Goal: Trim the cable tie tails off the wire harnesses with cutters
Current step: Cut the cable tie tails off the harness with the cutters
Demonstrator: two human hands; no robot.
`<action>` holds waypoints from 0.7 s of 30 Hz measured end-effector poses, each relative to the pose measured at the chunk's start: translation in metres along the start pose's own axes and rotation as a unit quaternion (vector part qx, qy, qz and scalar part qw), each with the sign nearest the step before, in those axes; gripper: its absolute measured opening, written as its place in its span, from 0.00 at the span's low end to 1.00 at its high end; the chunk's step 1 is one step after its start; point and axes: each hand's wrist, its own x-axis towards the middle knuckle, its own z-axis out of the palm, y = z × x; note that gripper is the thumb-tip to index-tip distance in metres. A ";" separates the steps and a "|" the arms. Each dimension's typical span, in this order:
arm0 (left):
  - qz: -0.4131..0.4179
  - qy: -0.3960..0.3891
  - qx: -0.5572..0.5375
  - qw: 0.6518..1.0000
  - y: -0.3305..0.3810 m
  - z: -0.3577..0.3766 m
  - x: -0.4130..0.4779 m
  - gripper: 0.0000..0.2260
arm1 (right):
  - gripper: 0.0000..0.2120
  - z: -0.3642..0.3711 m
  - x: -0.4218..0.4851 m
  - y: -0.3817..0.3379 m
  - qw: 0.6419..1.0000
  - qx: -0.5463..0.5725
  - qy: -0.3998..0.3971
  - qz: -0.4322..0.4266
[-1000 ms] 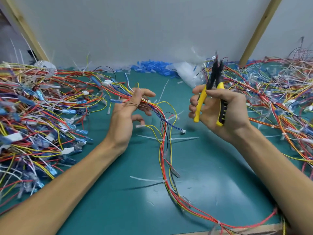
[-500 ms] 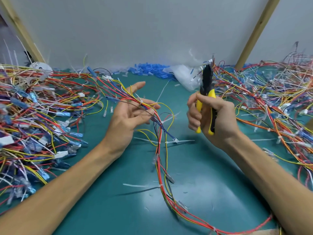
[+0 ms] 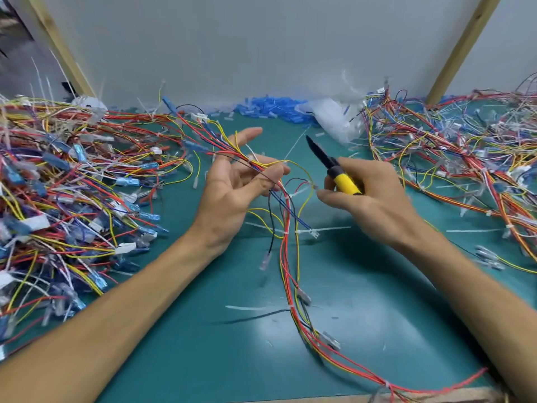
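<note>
A wire harness of red, yellow and blue wires runs from the left pile across my left hand and down the green mat to its front edge. My left palm faces up with the fingers loosely spread, and the bundle lies over them. My right hand grips the yellow-handled cutters, whose black jaws point up and left toward my left hand. Its fingertips pinch a small white piece on a yellow wire. White cable tie tails stick out sideways from the harness, another tie tail lower down.
A dense pile of harnesses covers the left of the mat, a second pile the right. Blue connectors and a clear plastic bag lie against the back wall. Cut tie scraps dot the mat.
My right hand has tipped the cutters from upright to pointing up and left, and moved toward my left hand. My left hand has opened further under the wires.
</note>
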 end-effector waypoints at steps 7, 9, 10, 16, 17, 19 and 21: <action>0.025 0.011 0.028 0.999 0.001 -0.004 0.003 0.27 | 0.08 0.001 0.002 0.003 0.999 -0.037 0.028 -0.020; 0.025 0.017 0.034 0.999 0.003 -0.005 0.004 0.28 | 0.08 0.003 0.002 0.005 0.999 -0.029 0.035 -0.022; 0.028 0.018 0.036 0.999 0.004 -0.005 0.004 0.29 | 0.08 0.004 0.001 0.006 0.999 -0.026 0.036 -0.026; 0.035 0.001 0.036 0.999 0.006 -0.001 0.003 0.30 | 0.08 0.005 0.000 0.006 0.997 -0.023 0.048 -0.050; 0.034 0.004 0.035 0.999 0.006 0.000 0.003 0.30 | 0.08 0.004 0.000 0.006 0.997 -0.020 0.057 -0.053; 0.029 0.014 0.029 0.999 0.008 0.000 0.002 0.30 | 0.10 0.002 0.000 0.005 0.994 -0.044 0.070 -0.068; 0.023 0.022 0.020 0.999 0.009 0.000 0.002 0.30 | 0.10 0.000 0.001 0.004 0.989 -0.084 0.078 -0.093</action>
